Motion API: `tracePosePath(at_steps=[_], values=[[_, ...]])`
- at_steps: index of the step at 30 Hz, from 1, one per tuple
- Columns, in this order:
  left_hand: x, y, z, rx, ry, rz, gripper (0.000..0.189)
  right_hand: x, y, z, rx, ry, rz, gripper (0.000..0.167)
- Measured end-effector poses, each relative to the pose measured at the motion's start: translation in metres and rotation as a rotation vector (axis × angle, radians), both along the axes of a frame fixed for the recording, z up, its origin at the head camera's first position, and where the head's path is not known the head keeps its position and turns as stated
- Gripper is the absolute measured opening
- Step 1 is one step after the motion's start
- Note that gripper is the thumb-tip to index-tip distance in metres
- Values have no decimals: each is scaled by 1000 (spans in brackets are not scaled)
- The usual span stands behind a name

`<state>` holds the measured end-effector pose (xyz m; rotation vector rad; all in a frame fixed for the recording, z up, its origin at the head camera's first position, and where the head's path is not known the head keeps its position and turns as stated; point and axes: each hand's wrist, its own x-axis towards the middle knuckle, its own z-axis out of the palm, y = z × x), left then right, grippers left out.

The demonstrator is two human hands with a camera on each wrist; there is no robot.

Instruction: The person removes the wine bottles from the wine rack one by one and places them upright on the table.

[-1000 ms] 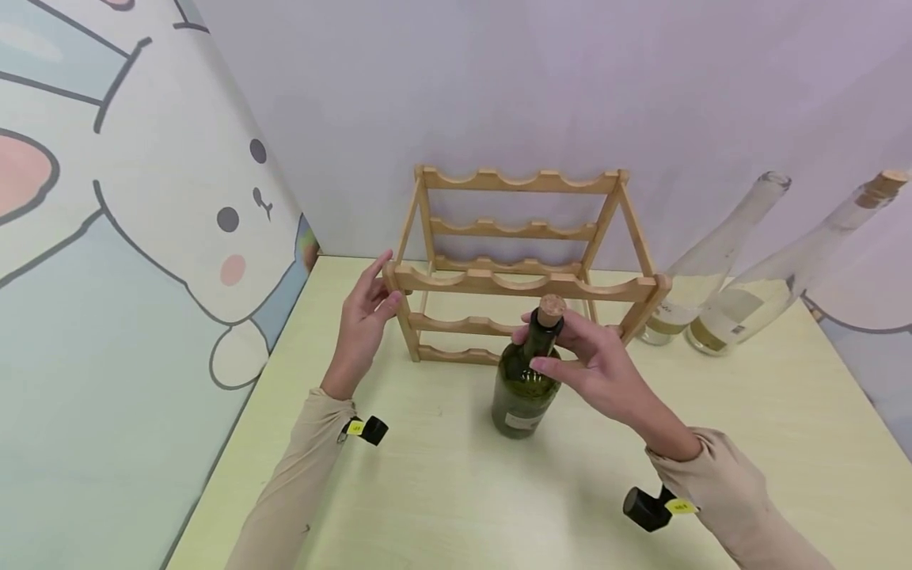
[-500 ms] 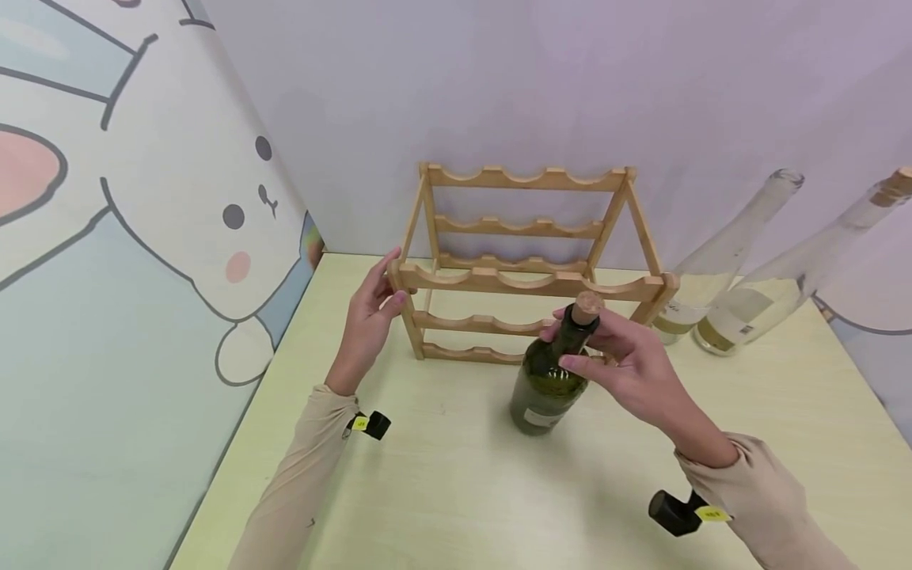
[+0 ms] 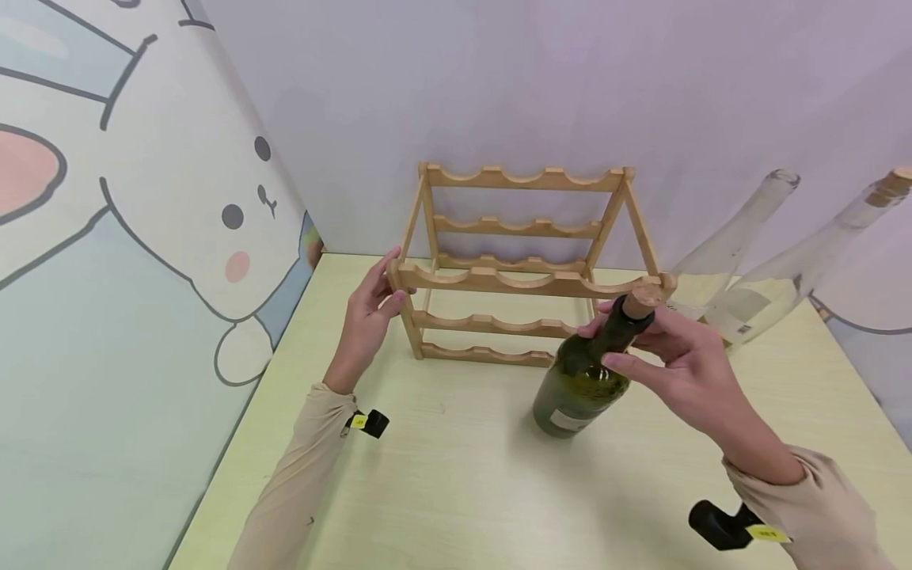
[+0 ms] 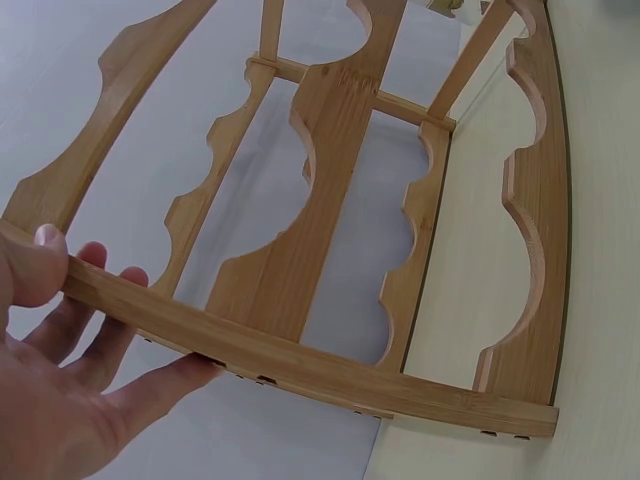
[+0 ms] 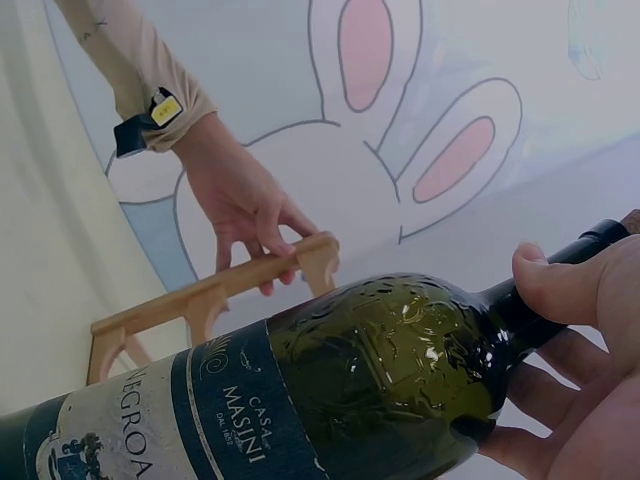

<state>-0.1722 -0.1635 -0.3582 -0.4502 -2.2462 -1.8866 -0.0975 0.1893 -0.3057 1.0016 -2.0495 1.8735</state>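
My right hand (image 3: 687, 364) grips a dark green wine bottle (image 3: 580, 384) by its neck, which leans to the right. A cork (image 3: 644, 299) tops it, and a label reading "Casa Masini" shows on the bottle (image 5: 390, 370) in the right wrist view. My left hand (image 3: 366, 317) holds the upper front left corner of a wooden wine rack (image 3: 492, 279). In the left wrist view, the left thumb (image 4: 35, 265) lies on one side of the rack's side bar (image 4: 250, 345) and the fingers on the other. Whether the bottle's base touches the table is unclear.
Two clear glass bottles stand right of the rack: one with an uncorked mouth (image 3: 741, 229) and a corked one (image 3: 798, 261). A pale wall (image 3: 527, 79) rises behind the rack on the light table (image 3: 442, 475). A rabbit-painted wall (image 3: 171, 198) borders the left.
My right hand has moved rightward with the green bottle, which now leans further right. The left hand keeps its hold on the rack, which looks unmoved.
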Motion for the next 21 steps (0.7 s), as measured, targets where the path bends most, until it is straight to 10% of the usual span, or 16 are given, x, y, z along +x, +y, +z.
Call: tracePosePath(at_steps=[21], values=[[-2, 0, -3, 15, 39, -6, 54, 24, 68, 25, 81, -133, -209, 47]])
